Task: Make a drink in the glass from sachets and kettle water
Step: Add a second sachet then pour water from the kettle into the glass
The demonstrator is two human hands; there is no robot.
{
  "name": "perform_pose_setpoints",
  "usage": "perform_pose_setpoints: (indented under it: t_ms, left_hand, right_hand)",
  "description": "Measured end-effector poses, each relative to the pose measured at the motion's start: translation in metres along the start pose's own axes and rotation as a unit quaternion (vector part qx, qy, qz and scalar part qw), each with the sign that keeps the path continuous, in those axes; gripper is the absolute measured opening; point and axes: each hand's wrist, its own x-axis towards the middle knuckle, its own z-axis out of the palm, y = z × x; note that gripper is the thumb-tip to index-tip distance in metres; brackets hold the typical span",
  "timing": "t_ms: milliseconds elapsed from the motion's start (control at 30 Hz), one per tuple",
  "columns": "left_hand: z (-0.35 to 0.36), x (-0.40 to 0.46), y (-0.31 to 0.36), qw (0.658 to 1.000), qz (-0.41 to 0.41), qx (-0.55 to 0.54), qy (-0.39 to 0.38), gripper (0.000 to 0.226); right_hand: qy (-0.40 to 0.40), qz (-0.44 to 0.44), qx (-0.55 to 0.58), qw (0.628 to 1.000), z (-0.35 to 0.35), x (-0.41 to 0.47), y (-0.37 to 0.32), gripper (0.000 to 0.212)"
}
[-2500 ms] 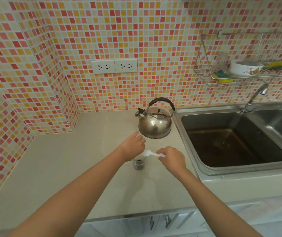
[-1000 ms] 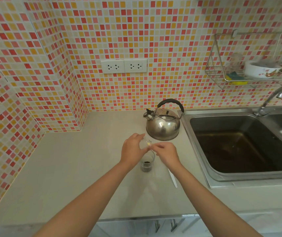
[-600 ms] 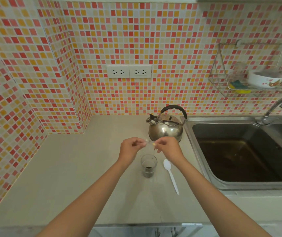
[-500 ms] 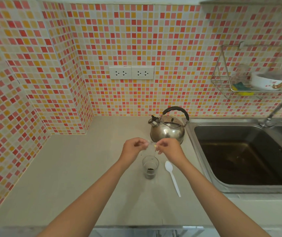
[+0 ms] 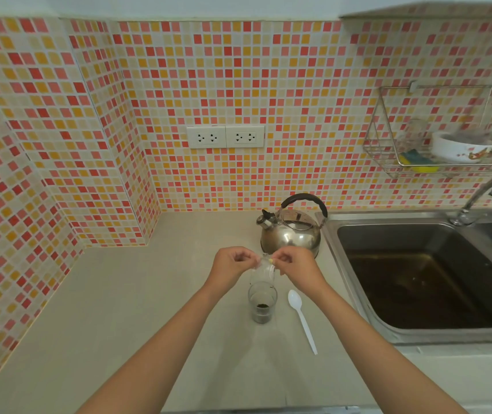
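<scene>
A small clear glass (image 5: 262, 303) with dark powder at its bottom stands on the beige counter (image 5: 119, 309). Just above it, my left hand (image 5: 231, 264) and my right hand (image 5: 295, 265) both pinch the top of a small clear sachet (image 5: 264, 268), which hangs over the glass. A steel kettle (image 5: 291, 231) with a black handle sits behind my hands, next to the sink. A white plastic spoon (image 5: 301, 318) lies on the counter to the right of the glass.
A steel sink (image 5: 424, 279) with a tap (image 5: 477, 198) fills the right side. Above it a wire rack (image 5: 388, 150) holds a bowl and sponges. Tiled walls close the counter at the back and left, with two sockets (image 5: 225, 136) on the back wall.
The spoon has gone from my hands to the counter right of the glass. Both hands now hold a sachet over the glass. My view has tilted up.
</scene>
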Motion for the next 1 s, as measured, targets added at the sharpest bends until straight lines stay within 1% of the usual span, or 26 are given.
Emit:
perform_pose_setpoints:
  t_ms: [100, 233, 400, 500, 600, 700, 833, 1000]
  left_hand:
    - [-0.002, 0.002, 0.004, 1.000, -0.004, -0.001, -0.028, 0.012]
    - [-0.003, 0.005, 0.010, 0.998, 0.002, 0.016, -0.055, 0.014]
    - [-0.001, 0.004, 0.012, 0.997, 0.020, 0.050, -0.053, 0.009]
    - [0.000, 0.002, 0.011, 0.995, 0.029, 0.073, -0.055, 0.008]
    - [-0.004, 0.005, 0.008, 0.992, 0.024, 0.103, -0.063, 0.007]
    - [-0.005, 0.004, 0.008, 0.989, 0.024, 0.139, -0.053, 0.005]
    - [-0.002, 0.001, 0.012, 0.981, 0.045, 0.184, -0.044, 0.008]
    - [-0.004, -0.001, 0.011, 0.971, 0.061, 0.222, -0.063, 0.012]
  right_hand:
    - [-0.019, -0.007, -0.006, 1.000, -0.002, 0.002, -0.002, 0.005]
    - [-0.022, -0.019, -0.026, 0.999, -0.001, 0.003, -0.007, 0.004]
    - [-0.043, -0.030, -0.051, 0.997, -0.001, 0.001, -0.012, 0.005]
    - [-0.040, -0.057, -0.104, 0.992, -0.001, -0.001, -0.015, 0.006]
    - [-0.033, -0.068, -0.123, 0.990, 0.001, -0.004, -0.017, 0.008]
    - [-0.030, -0.079, -0.144, 0.986, 0.006, -0.007, -0.020, 0.009]
    - [-0.039, -0.090, -0.204, 0.974, 0.007, -0.009, -0.023, 0.011]
    - [-0.060, -0.095, -0.226, 0.968, 0.010, -0.011, -0.026, 0.015]
